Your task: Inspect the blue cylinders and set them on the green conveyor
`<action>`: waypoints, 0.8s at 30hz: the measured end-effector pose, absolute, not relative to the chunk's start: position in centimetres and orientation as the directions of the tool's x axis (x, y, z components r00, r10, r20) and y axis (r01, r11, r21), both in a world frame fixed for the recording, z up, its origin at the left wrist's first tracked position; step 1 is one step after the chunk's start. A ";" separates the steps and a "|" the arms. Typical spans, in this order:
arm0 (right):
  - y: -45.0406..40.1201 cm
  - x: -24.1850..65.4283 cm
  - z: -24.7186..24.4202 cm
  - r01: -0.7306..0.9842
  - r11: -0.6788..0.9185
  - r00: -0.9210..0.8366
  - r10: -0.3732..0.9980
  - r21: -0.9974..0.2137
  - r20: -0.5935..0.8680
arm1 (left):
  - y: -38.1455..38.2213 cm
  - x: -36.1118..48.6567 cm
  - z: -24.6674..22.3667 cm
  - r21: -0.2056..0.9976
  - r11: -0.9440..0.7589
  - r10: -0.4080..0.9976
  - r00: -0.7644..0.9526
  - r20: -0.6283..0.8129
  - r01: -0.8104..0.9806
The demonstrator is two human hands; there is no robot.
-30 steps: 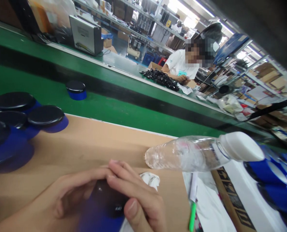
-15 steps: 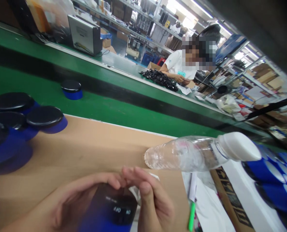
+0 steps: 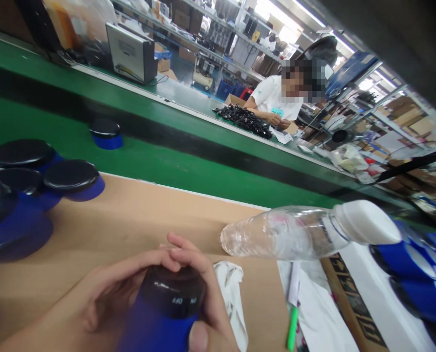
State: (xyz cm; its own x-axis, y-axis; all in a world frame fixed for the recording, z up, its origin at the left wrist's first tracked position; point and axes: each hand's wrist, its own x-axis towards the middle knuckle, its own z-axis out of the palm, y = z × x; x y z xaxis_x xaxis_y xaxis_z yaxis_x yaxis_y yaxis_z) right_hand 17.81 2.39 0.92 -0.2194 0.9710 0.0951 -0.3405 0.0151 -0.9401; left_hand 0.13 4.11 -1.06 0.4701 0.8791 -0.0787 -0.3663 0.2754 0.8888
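Note:
A blue device [image 3: 155, 320] with a black end marked ON and OFF is held between my two hands at the bottom middle. My left hand [image 3: 108, 288] curves round its left side, fingers over the black end. My right hand [image 3: 212, 293] wraps the right side, its thumb pressed on the blue body and its fingertips meeting those of the left. The device's lower part is cut off by the frame. Just right of my right hand lies a crumpled white cloth [image 3: 232, 303]. Beyond it, a clear plastic bottle [image 3: 291, 232] with a white cap is tilted to the right.
Several blue-and-black round parts [image 3: 71, 178] are grouped at left; a similar part [image 3: 106, 134] sits on the green belt [image 3: 159, 161]. More blue parts [image 3: 419, 264] fill the right side. A green pen [image 3: 292, 327] lies near white papers. A co-worker [image 3: 276, 100] sits across the line.
My right hand has closed round the device's right side, its thumb coming down onto the blue body. More of the white cloth shows now. The other things stay put.

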 end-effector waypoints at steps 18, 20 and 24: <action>2.3 17.1 2.1 -0.375 -0.068 0.005 0.997 -0.925 -0.076 | 4.2 1.9 -2.0 0.932 0.176 0.928 0.369 -0.050 -0.316; 2.4 17.2 2.1 -0.346 -0.132 0.005 0.990 -0.929 -0.142 | 4.5 1.9 -1.5 0.945 0.156 0.934 0.355 -0.047 -0.287; 2.2 16.9 1.7 -0.152 -0.088 0.171 0.979 -0.984 -0.114 | 5.0 1.2 -0.3 0.996 -0.057 0.955 0.286 0.072 -0.063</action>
State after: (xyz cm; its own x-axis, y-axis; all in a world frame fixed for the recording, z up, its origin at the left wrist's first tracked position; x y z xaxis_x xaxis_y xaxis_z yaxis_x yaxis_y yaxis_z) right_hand 16.92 2.19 1.75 0.1707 0.9787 -0.1137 -0.1521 -0.0878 -0.9845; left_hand 1.20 4.95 -0.34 0.2861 0.9554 0.0725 -0.0634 -0.0566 0.9964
